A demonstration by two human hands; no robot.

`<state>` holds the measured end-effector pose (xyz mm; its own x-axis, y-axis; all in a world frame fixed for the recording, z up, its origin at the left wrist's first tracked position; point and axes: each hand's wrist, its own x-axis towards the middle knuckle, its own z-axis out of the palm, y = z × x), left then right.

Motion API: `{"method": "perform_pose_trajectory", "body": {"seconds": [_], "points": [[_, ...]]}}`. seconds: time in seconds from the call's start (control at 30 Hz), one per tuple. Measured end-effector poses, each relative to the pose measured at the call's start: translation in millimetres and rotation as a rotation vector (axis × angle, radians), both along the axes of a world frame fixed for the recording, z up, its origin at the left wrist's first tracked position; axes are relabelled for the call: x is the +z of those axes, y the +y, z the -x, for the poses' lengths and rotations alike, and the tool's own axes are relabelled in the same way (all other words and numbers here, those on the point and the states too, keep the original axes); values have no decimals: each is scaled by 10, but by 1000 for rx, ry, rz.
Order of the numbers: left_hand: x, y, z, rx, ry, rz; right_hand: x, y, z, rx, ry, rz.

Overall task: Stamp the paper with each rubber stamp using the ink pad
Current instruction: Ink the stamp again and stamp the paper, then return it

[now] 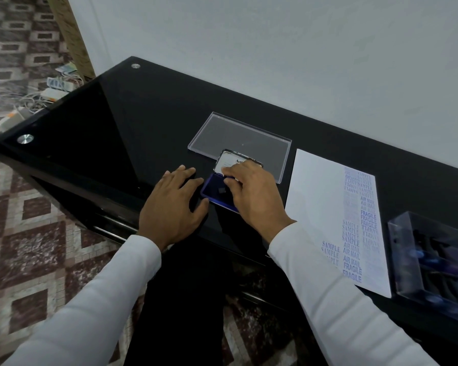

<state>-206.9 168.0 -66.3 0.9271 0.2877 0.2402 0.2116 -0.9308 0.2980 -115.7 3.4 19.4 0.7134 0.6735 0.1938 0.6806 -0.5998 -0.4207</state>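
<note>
- At a glossy black table (148, 120), a person in white sleeves works at an open blue ink pad (217, 192), which sits near the front edge between the two hands, its hinged lid (229, 161) tilted up at the far side.
- The right hand (251, 191) reaches over the pad, its fingers curled at the lid's lower edge; whether that grip pinches the lid or merely touches it cannot be told, and no rubber stamp shows in it.
- The left hand (175, 204) lies flat on the table with fingers spread, holding nothing, its fingertips just beside the pad's left edge.
- The paper (320, 196) lies to the right of the pad, already carrying columns of blue SAMPLE, AIR MAIL and FRAGILE prints.
- A clear box (434, 262) at the far right holds dark stamps, blurred; its clear cover (238, 140) lies behind the pad.
- Risk: the pad sits close to the table's front edge, so a push from the right hand could slide it off the slick surface, since the left hand only rests beside it.
- Risk: fingers over the wet ink could pick up blue and smear the paper or a sleeve.
- Risk: the lid could drop shut on the fingers if released carelessly.
</note>
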Motion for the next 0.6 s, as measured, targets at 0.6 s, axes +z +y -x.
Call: {"method": "perform_pose_trajectory", "body": {"seconds": [0.6], "points": [[-2,0,5,2,-33,11,-112,-47,34,-21,-39,-134]]}}
